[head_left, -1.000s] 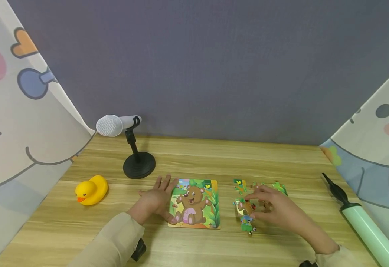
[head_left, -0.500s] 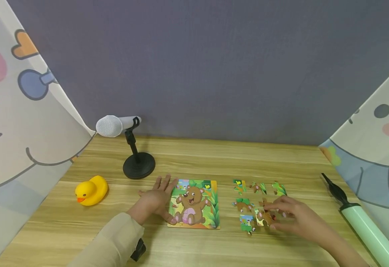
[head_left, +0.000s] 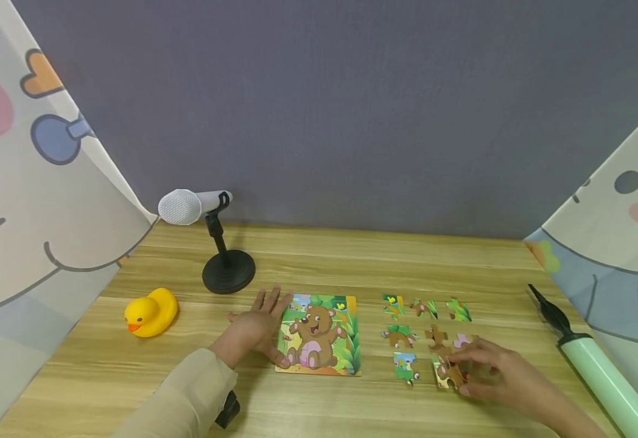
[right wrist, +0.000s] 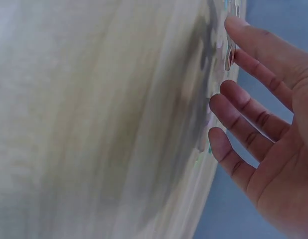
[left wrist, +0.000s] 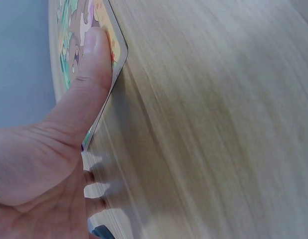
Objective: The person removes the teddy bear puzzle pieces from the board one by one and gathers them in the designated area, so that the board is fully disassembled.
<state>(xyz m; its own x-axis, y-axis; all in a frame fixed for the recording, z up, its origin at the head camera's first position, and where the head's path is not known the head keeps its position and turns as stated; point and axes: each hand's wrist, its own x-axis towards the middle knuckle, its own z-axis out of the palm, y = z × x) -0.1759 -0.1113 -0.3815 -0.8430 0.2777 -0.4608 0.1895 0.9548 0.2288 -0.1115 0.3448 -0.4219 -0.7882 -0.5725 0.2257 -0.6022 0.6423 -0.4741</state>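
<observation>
A square bear jigsaw puzzle (head_left: 315,331) lies flat at the table's middle. My left hand (head_left: 250,333) rests at its left side with fingers spread. In the left wrist view the thumb (left wrist: 94,62) presses on one corner of the puzzle (left wrist: 117,37). My right hand (head_left: 500,374) pinches a loose puzzle piece (head_left: 446,372) by its right side between thumb and forefinger. The right wrist view shows this piece (right wrist: 229,57) edge-on, the other fingers held apart from it. Beside it lie a brown piece (head_left: 436,336) and a pink one (head_left: 460,340), partly covered by the hand.
More loose pieces lie in rough rows, among them a duck piece (head_left: 392,305), a leaf piece (head_left: 458,310) and a blue-green piece (head_left: 405,367). A rubber duck (head_left: 151,313) and a microphone stand (head_left: 228,272) are at left, a green hand pump (head_left: 606,377) at right.
My right hand has carried the pinched piece rightward, from over the left column of pieces to below the brown and pink ones. The left hand and the puzzle have stayed put.
</observation>
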